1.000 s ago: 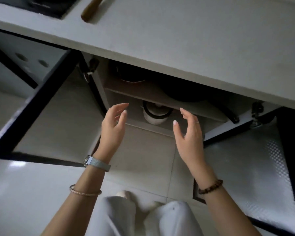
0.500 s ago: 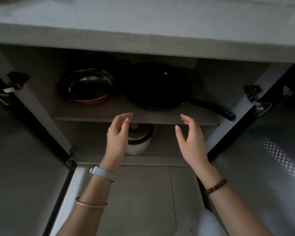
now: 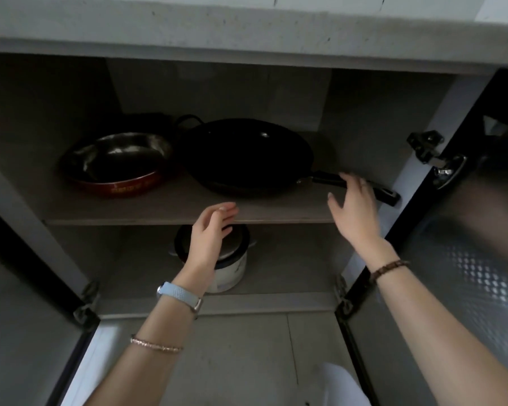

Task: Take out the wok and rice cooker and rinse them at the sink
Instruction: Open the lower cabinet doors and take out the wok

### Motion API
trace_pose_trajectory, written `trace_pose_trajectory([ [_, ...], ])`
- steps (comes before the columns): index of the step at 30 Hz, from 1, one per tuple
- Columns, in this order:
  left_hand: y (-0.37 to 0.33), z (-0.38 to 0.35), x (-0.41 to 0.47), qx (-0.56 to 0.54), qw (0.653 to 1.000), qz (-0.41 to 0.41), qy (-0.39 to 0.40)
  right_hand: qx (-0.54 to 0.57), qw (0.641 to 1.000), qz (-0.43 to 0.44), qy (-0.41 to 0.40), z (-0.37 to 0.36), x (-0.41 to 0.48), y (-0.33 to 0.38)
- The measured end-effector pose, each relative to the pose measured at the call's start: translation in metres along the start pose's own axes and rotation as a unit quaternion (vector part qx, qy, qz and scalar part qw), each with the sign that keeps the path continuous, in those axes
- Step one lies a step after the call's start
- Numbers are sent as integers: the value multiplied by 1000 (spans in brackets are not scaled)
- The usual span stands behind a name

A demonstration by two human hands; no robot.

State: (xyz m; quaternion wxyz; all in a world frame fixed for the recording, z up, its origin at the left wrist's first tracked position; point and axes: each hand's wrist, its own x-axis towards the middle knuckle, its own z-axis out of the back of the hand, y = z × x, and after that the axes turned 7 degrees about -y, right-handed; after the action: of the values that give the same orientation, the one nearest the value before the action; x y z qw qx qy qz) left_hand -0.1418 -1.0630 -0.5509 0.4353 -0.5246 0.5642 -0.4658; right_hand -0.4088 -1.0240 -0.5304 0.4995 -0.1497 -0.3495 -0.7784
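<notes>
Early stage, we judged: wok (image 3: pixel 247 156) sat on the shelf (image 3: pixel 147 208), our right hand (image 3: pixel 355 206) spread over its handle (image 3: pixel 326 180), not gripping. Rice cooker (image 3: pixel 232 266) stood just behind our open, empty left hand (image 3: pixel 210 238); nothing out, nothing rinsed.

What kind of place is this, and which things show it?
Most likely a home kitchen. An open cabinet sits under a counter. On its shelf are a black wok and a pan, and a rice cooker stands below.
</notes>
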Motion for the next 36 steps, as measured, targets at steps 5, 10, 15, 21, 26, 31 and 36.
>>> trace_pose_trajectory([
  [5, 2, -23, 1, -15, 999, 13, 25, -105, 994, 21, 33, -4, 22, -23],
  [10, 12, -45, -1, -24, 998, 32, 44, -142, 988, 40, 42, 2, 18, -18],
  [15, 20, -68, -5, -49, 993, 80, 72, -109, 993, 40, 31, 19, -3, 6],
  [21, 19, -104, -5, -121, 960, 218, 126, 135, 956, -167, 201, 29, -23, 40],
  [26, 2, -120, -3, -100, 942, 288, 143, 303, 822, -346, 337, 27, -24, 71],
  [31, -11, -113, 3, -138, 926, 314, 159, 362, 773, -371, 366, 20, -24, 81],
  [36, -10, -105, 10, -106, 932, 319, 135, 370, 780, -383, 329, 15, -38, 92],
])
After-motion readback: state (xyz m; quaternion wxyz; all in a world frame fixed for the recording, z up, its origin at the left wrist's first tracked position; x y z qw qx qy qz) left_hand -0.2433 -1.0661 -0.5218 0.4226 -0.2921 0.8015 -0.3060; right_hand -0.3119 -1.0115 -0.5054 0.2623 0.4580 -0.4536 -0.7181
